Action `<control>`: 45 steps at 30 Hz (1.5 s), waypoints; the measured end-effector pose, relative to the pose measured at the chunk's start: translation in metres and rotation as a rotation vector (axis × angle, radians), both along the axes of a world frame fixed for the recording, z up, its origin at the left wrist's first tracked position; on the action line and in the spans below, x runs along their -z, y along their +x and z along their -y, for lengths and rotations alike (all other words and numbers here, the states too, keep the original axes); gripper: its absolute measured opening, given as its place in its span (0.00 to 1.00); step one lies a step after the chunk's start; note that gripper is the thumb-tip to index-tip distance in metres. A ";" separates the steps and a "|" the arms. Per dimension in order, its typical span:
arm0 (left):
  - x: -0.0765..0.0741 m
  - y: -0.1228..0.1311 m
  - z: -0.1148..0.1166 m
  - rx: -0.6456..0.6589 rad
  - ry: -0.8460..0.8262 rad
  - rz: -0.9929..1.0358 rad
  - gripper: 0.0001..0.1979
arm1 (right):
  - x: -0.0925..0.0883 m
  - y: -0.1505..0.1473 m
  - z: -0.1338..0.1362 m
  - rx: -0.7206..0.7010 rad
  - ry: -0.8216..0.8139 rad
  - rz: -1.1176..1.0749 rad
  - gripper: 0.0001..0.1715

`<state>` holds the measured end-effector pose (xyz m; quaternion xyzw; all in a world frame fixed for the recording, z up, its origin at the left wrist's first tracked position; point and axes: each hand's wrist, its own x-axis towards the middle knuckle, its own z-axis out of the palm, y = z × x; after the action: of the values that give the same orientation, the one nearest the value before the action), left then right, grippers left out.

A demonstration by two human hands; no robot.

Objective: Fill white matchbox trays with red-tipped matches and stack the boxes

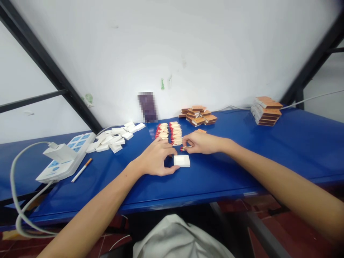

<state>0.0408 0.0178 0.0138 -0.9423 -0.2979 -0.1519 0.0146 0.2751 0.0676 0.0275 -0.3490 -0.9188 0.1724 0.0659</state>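
Checking status at this moment: your left hand (pixel 157 159) was closed on the white tray (pixel 182 161), thumb and fingers clamping its left end. The tray sat flat on the bench (pixel 242 161), near the front edge and about mid-length. Your right hand (pixel 200 142) was pinched shut on a few loose matches (pixel 185 147), red heads pointing left. They were just behind the tray, at the near end of the match pile (pixel 170 133).

I couldn't tell whether the tray already held anything; its top face read plain white.

My read on progress is early to middle:
- The match pile, two rows at mid-bench, looked mostly untouched.
- The tray heap (pixel 118 136), left of the pile and toward the back edge, looked unfilled.
- One stack of brown sleeves (pixel 198 115) sat by the back edge, and a second sleeve stack (pixel 266 111) sat near the back right corner. I couldn't tell whether either held finished boxes, so there's no count of done units.
- Left to do, by my judgement: load this tray, sleeve it, then work through the heap.

The power strip (pixel 67 157) and a thin white stick (pixel 81 170) sat at the left end, apart from the work.
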 end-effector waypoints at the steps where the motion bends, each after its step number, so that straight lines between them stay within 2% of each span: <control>1: 0.000 0.000 0.000 0.001 0.000 -0.001 0.14 | -0.001 0.000 0.000 -0.001 0.004 -0.004 0.05; 7: 0.001 -0.002 -0.001 -0.015 0.017 -0.015 0.15 | -0.003 0.001 0.002 -0.043 0.002 -0.050 0.06; 17: 0.004 -0.002 -0.003 -0.025 0.040 -0.018 0.16 | -0.005 0.001 0.004 -0.065 -0.100 -0.157 0.08; 26: 0.007 -0.002 -0.006 -0.038 0.095 -0.033 0.19 | 0.004 -0.002 0.004 -0.185 -0.179 -0.224 0.08; 36: 0.006 -0.001 -0.005 -0.039 0.050 -0.002 0.16 | 0.005 -0.004 0.004 -0.188 -0.163 -0.226 0.11; 45: 0.007 -0.001 -0.006 -0.032 0.055 0.020 0.16 | 0.001 -0.005 0.008 -0.127 -0.087 -0.257 0.09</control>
<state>0.0400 0.0235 0.0069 -0.9351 -0.3089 -0.1693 0.0400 0.2703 0.0601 0.0263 -0.2679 -0.9146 0.2592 0.1570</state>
